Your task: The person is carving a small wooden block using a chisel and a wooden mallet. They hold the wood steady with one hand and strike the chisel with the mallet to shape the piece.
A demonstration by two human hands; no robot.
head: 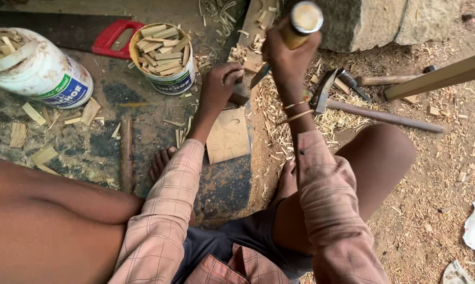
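Observation:
My right hand (289, 58) grips a wooden-handled chisel (299, 23), its blade (259, 76) angled down to the left. My left hand (220, 84) holds a small wood piece (238, 98) upright on the ground, right beside the blade tip. A flat plywood piece (228, 135) lies just below my left hand. Wood shavings (279, 108) are scattered under both hands. I sit with bare legs and feet on either side.
A small tub (164, 52) full of cut wood slips stands left of my hands; a larger white tub (35, 66) sits further left. A red-handled saw (110, 36), a hammer (374, 113), a second tool (353, 81), a timber bar (437, 78) and a stone block (385, 21) lie around.

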